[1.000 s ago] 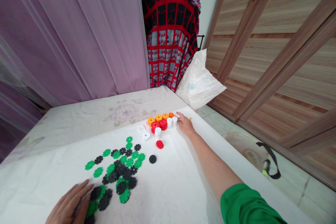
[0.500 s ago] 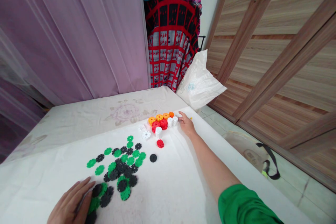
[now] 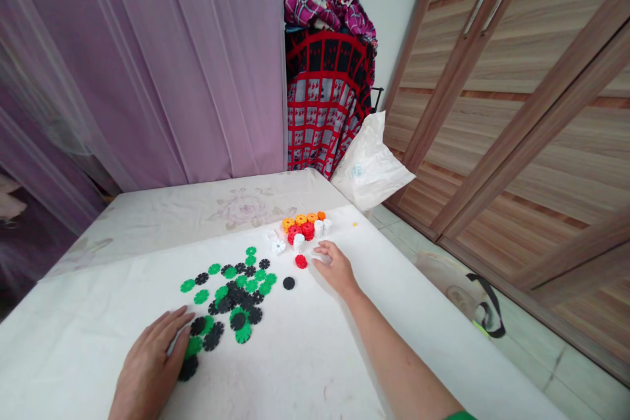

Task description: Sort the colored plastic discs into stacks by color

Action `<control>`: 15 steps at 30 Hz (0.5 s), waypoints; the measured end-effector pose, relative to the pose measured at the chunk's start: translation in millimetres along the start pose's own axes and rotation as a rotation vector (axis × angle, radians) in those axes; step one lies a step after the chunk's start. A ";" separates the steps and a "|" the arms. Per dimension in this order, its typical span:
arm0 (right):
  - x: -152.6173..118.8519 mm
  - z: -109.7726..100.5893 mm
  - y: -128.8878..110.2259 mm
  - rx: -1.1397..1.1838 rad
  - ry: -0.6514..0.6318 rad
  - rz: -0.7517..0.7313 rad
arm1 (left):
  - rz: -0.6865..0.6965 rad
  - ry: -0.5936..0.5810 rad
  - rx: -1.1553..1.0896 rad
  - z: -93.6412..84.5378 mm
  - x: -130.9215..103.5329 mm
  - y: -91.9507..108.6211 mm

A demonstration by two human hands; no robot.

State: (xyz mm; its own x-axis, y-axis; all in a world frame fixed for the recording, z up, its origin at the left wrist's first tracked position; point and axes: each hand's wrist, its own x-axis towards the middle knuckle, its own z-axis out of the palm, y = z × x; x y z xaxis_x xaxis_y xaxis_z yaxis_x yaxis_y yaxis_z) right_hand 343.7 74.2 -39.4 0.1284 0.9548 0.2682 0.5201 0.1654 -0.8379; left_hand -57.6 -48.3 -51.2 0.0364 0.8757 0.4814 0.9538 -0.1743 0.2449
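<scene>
Green discs (image 3: 201,296) and black discs (image 3: 213,336) lie loosely spread on the white cloth. My left hand (image 3: 156,351) rests flat at the near left edge of this spread, its fingers beside the discs. My right hand (image 3: 336,268) hovers over the cloth, fingers apart and holding nothing, just right of a small red stack (image 3: 300,262). Beyond it stand white stacks (image 3: 298,243), red stacks (image 3: 308,230) and a row of orange-yellow stacks (image 3: 300,219). One black disc (image 3: 289,283) lies apart, between the spread and my right hand.
A white bag (image 3: 371,161) stands at the table's far right corner. A purple curtain (image 3: 197,65) hangs behind the table. Wooden cabinet doors (image 3: 492,125) rise on the right, and a clear bag with a black strap (image 3: 487,308) lies on the floor.
My right hand has drawn back from beside the far white stacks to near the small red stack. The whole view has shifted slightly; my left hand stays beside the green and black discs.
</scene>
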 end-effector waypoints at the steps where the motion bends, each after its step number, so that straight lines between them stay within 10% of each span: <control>1: -4.6 2.9 -5.3 -0.037 -0.017 -0.027 | -0.008 -0.005 0.008 -0.2 0.5 0.9; 15: -13.5 28.4 -42.4 -0.362 -0.002 -0.030 | -0.029 -0.009 0.016 0.3 1.2 4.4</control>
State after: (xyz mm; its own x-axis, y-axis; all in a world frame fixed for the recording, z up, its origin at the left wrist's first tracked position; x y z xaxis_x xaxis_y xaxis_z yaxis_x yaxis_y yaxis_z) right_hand 295.9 61.3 -21.0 0.1077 0.9513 0.2888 0.7890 0.0949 -0.6070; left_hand -53.3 -47.9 -49.8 0.0111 0.8844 0.4667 0.9591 -0.1415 0.2452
